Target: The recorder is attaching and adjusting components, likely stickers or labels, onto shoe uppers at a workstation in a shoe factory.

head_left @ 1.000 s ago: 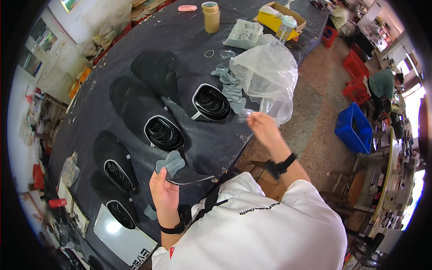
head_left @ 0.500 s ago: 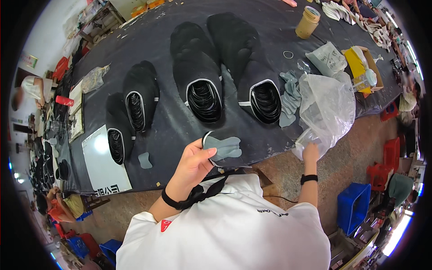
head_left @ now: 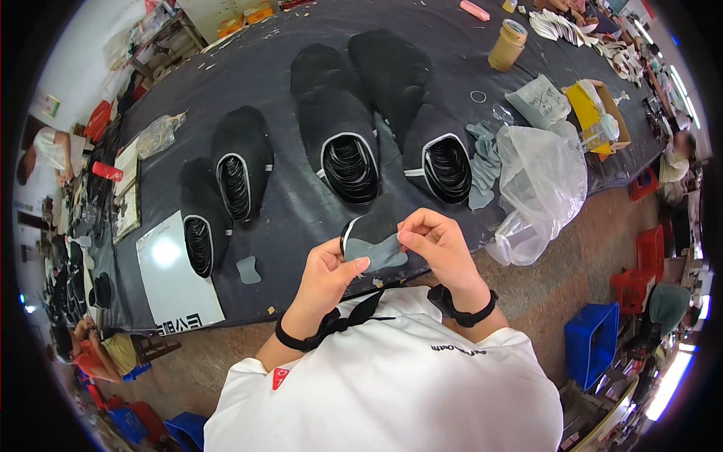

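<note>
Both hands up over table edge, pinching same black shoe upper piece with grey patch on it. Left hand thumb clamped on patch's left side, right hand fingers pressed along top right. Stacks of black uppers just beyond, clear plastic bag to right

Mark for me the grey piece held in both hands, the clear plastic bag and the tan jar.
grey piece [head_left: 379, 248], head view, its flat middle between the thumbs.
clear plastic bag [head_left: 544, 181], head view, its crumpled upper side.
tan jar [head_left: 505, 47], head view, its side wall below the lid.
</note>
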Demonstrator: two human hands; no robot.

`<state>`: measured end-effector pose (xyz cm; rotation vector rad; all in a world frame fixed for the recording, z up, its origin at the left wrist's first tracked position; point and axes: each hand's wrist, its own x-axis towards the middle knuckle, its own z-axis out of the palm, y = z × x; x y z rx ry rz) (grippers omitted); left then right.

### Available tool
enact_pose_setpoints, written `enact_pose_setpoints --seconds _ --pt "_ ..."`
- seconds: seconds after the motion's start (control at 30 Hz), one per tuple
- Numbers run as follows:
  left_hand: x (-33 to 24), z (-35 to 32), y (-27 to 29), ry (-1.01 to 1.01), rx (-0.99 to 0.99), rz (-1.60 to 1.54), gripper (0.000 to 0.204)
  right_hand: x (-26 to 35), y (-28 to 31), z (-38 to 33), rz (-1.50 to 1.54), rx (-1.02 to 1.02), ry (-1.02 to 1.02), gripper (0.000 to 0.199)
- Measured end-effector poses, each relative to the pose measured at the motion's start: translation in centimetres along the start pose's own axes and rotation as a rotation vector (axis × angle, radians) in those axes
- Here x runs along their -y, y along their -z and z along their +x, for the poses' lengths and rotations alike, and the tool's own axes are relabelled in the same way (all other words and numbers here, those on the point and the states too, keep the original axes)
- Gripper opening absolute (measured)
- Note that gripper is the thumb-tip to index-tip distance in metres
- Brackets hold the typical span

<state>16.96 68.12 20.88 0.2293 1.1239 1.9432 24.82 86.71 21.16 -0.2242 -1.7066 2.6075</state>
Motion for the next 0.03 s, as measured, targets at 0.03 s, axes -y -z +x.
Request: enact_pose_setpoints --seconds 0.03 --pt "-0.02 -0.48 0.64 -0.039 0.03 0.059 0.035 -0.45 -0.35 0.21 0.016 -0.016 -0.076 0.029"
